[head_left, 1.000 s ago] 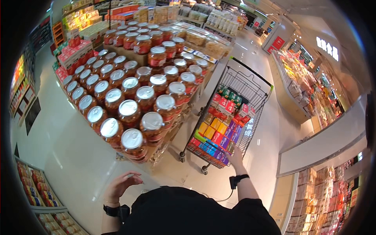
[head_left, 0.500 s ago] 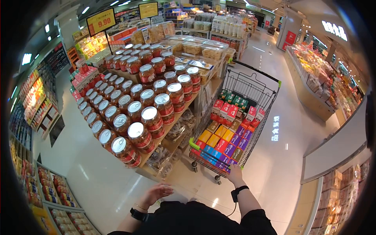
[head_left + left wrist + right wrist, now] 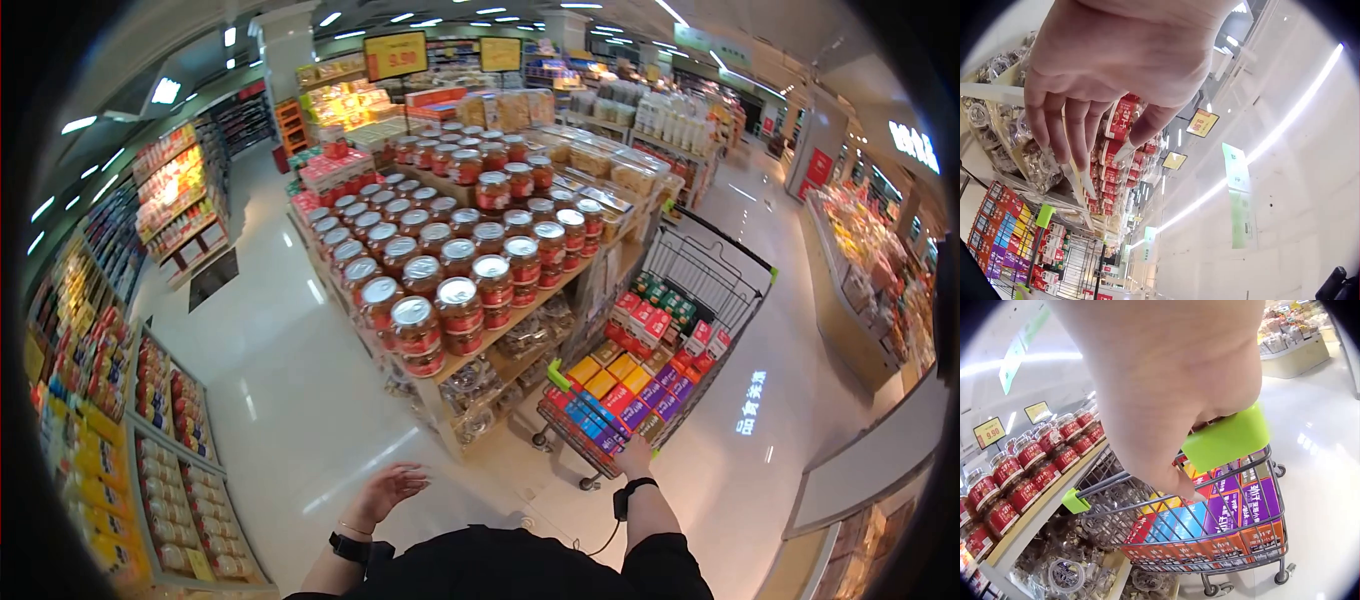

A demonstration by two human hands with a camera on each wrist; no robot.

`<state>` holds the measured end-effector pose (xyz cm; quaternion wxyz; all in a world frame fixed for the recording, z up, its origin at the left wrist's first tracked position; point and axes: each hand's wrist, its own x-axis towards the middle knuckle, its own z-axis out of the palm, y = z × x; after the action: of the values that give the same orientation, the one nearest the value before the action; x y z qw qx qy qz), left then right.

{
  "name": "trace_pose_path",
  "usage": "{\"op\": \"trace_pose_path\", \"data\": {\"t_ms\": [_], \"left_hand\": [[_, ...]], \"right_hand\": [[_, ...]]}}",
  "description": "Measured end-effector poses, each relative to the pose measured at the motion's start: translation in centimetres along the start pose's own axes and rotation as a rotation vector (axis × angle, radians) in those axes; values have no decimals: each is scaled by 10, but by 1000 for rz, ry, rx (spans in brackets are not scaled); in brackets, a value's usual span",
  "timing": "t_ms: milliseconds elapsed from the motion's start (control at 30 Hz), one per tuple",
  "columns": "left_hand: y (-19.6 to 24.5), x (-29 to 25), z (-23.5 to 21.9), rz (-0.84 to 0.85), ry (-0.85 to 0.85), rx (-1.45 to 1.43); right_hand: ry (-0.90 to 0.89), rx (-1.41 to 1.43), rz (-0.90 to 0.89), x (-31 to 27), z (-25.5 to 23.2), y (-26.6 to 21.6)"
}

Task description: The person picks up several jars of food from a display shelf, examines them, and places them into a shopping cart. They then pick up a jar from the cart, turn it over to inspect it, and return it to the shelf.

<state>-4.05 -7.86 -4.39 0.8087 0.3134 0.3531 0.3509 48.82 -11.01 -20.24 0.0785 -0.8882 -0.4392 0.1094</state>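
Note:
My right hand (image 3: 634,458) is at the near end of a wire shopping cart (image 3: 770,300). In the right wrist view, that hand (image 3: 1179,412) grips the handle beside its green end piece (image 3: 1229,440). Purple boxes (image 3: 1225,511), blue, yellow and red boxes lie in the basket, with red and green cartons behind them. My left hand (image 3: 392,490) hangs in the air, holding nothing, fingers loosely bent, in front of a display of lidded red-labelled jars (image 3: 458,305). The left wrist view shows its fingers (image 3: 1075,122) hanging apart, touching nothing.
Bagged goods (image 3: 530,330) fill the shelf under the jars. Price signs (image 3: 396,55) stand above the display. Bins of packets (image 3: 170,500) line the lower left. A curved counter of goods (image 3: 850,270) runs along the right, past a strip of shiny floor (image 3: 740,350).
The head view has swung left and up, so the jars and cart appear further right and more shelves show on the left. The right hand stays on the cart handle; the left remains without anything in it.

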Motion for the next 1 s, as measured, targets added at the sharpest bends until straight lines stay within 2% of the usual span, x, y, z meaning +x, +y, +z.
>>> {"op": "trace_pose_path", "data": {"t_ms": [133, 233, 300, 367, 433, 533, 600, 667, 733, 800, 867, 900, 967, 1000], "left_hand": [[-13, -64, -32, 18, -3, 55], [-21, -122, -65, 16, 45, 64], [-32, -161, -90, 14, 79, 41], [-45, -201, -115, 86, 224, 49], [-58, -235, -145, 92, 269, -22], [-56, -271, -155, 127, 310, -80], [-53, -284, -164, 307, 340, -2], [-42, -293, -153, 339, 362, 28], [-41, -293, -142, 420, 445, 138], [-51, -286, -131, 413, 449, 159], [-63, -278, -113, 296, 471, 256], [-76, -270, -113, 299, 454, 258], [-107, -245, -119, 31, 391, 278], [-115, -236, -108, 26, 376, 286]], "right_hand": [[65, -63, -40, -33, 3, -16], [-91, 91, 38, -70, -15, -36], [-75, 19, 19, -87, 2, -43], [-63, -112, -21, -110, 7, -47], [-83, -143, -54, -133, 14, -51], [-110, -154, -82, -167, 32, -58], [-123, -230, -186, -188, 44, -57], [-272, -247, -190, -218, 33, -72], [-481, -262, -335, -233, 33, -79], [-605, -142, -564, -238, 54, -64], [-575, -24, -652, -287, 3, -78], [-561, -23, -641, -296, -2, -72], [-595, 352, -657, -310, -7, -50], [-585, 357, -644, -317, -26, -43]]}}
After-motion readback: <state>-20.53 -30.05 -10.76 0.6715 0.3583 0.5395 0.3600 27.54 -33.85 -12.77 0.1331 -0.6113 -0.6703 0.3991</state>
